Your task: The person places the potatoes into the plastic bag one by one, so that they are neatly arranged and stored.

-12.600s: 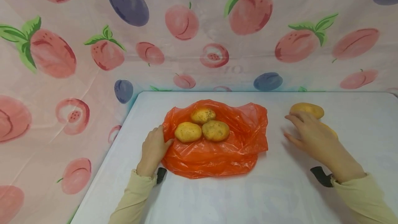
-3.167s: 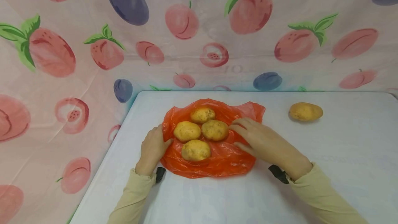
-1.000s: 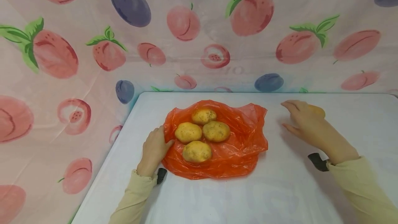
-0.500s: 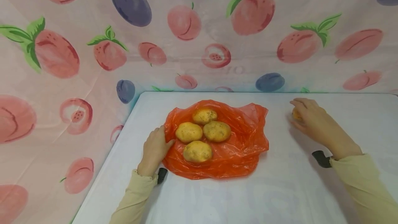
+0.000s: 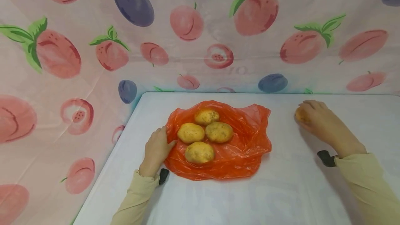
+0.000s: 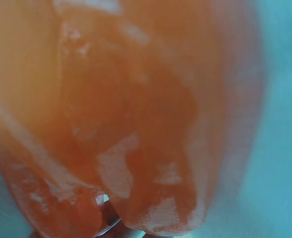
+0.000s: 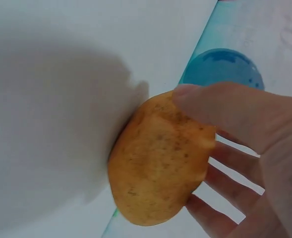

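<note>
An orange-red plastic bag (image 5: 237,164) lies spread on the white table, with several yellow potatoes (image 5: 199,152) grouped on its left half. At the bag's left edge my left hand (image 5: 155,152) grips the plastic, thumb on the near side. The left wrist view is filled by the blurred bag (image 6: 150,114), and the fingers are hidden there. Far to the right, my right hand (image 5: 320,122) holds another potato (image 7: 158,158). In the right wrist view the thumb presses one end of it and the fingers reach round behind.
The white table (image 5: 281,197) runs back to a pink cloth (image 5: 200,68) printed with fruit, which also hangs along the left side. A dark strap end shows at each wrist, beside the beige sleeves.
A potato from the right side has joined the others on the bag. The right hand has gone back right and taken hold of the far potato. The left hand stays at the bag's edge.
</note>
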Motion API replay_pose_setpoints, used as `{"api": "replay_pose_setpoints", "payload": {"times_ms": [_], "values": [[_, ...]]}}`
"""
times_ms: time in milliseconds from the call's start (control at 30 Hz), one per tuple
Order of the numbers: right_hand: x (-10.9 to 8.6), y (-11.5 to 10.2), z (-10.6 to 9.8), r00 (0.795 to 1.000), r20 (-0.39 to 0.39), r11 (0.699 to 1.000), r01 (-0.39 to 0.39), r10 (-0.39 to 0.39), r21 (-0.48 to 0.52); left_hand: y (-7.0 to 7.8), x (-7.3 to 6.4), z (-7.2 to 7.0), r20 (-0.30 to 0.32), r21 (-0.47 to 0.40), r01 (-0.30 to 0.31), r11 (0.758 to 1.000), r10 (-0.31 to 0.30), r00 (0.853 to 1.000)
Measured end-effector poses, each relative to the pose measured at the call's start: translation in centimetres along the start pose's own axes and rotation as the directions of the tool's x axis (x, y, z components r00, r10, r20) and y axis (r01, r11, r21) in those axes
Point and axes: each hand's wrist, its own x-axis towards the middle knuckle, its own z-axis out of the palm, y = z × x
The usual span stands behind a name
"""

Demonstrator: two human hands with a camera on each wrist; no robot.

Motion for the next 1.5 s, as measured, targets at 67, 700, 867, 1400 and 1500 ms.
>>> {"api": "replay_pose_setpoints", "payload": {"times_ms": [67, 700, 867, 1400, 1500], "values": [[-0.2, 0.3, 0.1, 1.0, -0.012, 1.0, 0.002, -0.002, 0.005, 0.0, 0.0, 0.0, -0.002, 0.004, -0.004, 1.0, 0.004, 1.0], [-0.8, 1.1, 0.1, 0.999, -0.018, 0.999, -0.052, 0.052, -0.014, 0.4, -0.1, 0.0, 0.001, 0.005, 0.0, 1.0, 0.0, 1.0], [-1.1, 1.1, -0.1, 0.998, -0.049, 0.999, -0.05, 0.049, -0.008, 0.4, -0.1, 0.0, 0.003, 0.009, -0.004, 1.0, 0.004, 1.0], [0.0, -2.5, -1.9, 0.995, -0.1, 0.999, -0.018, 0.02, 0.027, 0.2, -0.1, -0.1, 0.0, 0.011, 0.005, 1.0, -0.005, 1.0], [0.2, -3.3, -2.2, 0.993, -0.118, 0.999, -0.004, 0.008, 0.034, 0.2, -0.1, -0.1, 0.005, 0.017, 0.007, 1.0, -0.007, 1.0]]}}
